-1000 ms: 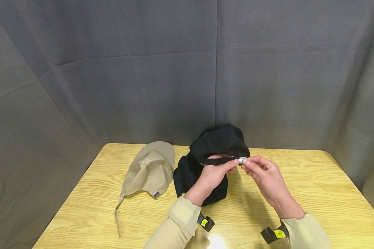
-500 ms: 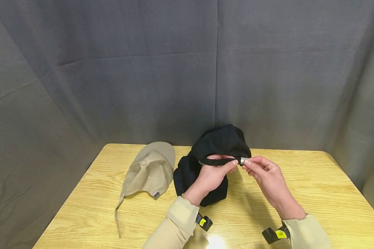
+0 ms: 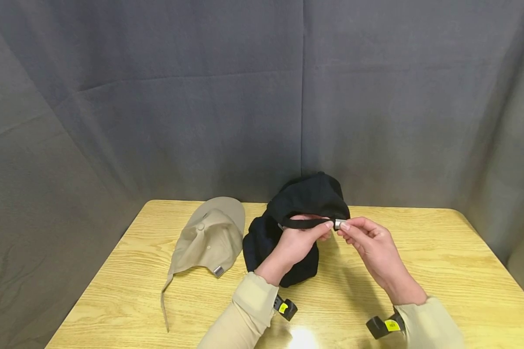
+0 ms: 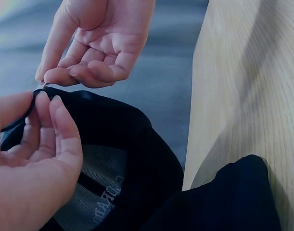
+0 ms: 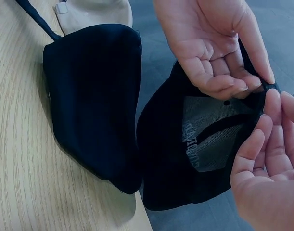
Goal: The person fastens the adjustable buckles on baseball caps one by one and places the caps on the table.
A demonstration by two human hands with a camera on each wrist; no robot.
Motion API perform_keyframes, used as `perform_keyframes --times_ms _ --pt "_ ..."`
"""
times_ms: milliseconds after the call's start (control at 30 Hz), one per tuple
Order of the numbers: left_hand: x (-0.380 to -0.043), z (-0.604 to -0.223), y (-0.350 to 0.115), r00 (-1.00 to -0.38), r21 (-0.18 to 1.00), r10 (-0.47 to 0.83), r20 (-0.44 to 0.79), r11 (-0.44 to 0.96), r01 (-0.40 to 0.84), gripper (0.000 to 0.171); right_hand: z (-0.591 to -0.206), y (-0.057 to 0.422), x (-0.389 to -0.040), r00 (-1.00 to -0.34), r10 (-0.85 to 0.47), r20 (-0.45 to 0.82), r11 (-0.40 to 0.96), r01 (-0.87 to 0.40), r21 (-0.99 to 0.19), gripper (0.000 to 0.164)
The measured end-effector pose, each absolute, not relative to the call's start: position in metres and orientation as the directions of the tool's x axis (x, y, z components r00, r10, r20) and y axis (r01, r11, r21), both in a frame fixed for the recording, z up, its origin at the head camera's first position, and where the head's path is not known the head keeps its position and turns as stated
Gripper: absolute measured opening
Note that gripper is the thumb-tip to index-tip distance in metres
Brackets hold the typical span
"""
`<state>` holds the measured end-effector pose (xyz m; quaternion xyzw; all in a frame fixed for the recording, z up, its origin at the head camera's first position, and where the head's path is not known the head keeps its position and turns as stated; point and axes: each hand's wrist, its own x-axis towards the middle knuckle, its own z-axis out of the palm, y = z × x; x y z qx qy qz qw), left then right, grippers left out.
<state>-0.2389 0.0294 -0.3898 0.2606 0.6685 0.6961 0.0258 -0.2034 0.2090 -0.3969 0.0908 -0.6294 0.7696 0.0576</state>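
A black cap (image 3: pixel 307 196) is held up above the table, its back opening and strap (image 3: pixel 303 224) facing me in the head view. My left hand (image 3: pixel 294 247) pinches the strap near its right end, thumb on top. Just beside it, my right hand (image 3: pixel 375 249) pinches the small silver buckle (image 3: pixel 338 223) between thumb and fingers. In the right wrist view the cap's mesh lining (image 5: pixel 204 134) with pale lettering shows below my hands. The strap's fit inside the buckle is hidden by fingertips.
A second dark cap (image 3: pixel 262 242) lies on the wooden table (image 3: pixel 441 271), below the held one and partly behind my left arm. Left of it rests a beige cap (image 3: pixel 218 232), its loose strap (image 3: pixel 163 300) trailing forward. A grey curtain (image 3: pixel 201 121) hangs behind.
Both hands and the black cap shift slightly right, then back. The buckle tilts a little in my right fingers. Both grips stay the same, and the other caps stay put.
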Motion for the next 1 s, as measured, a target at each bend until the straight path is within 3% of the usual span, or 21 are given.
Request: perform_keyframes --times_ms 200,433,600,1000 --pt "-0.24 -0.391 0.029 -0.866 0.952 0.398 0.303 -0.074 0.299 0.016 -0.396 0.208 -0.204 -0.973 -0.031 0.228 -0.211 -0.216 -0.953 0.018" --pt "-0.218 -0.365 0.028 -0.887 0.951 0.344 0.306 -0.066 0.303 0.018 -0.398 0.207 -0.203 -0.975 -0.018 0.22 -0.187 -0.213 -0.959 0.021" --pt "-0.217 -0.365 0.028 -0.887 0.947 0.335 0.318 -0.062 0.316 0.017 -0.4 0.208 -0.203 -0.97 -0.046 0.237 -0.242 -0.219 -0.945 0.016" --pt "-0.234 -0.39 0.034 -0.902 0.951 0.303 0.309 -0.079 0.299 0.016 -0.399 0.209 -0.202 -0.962 -0.075 0.262 -0.256 -0.235 -0.938 0.017"
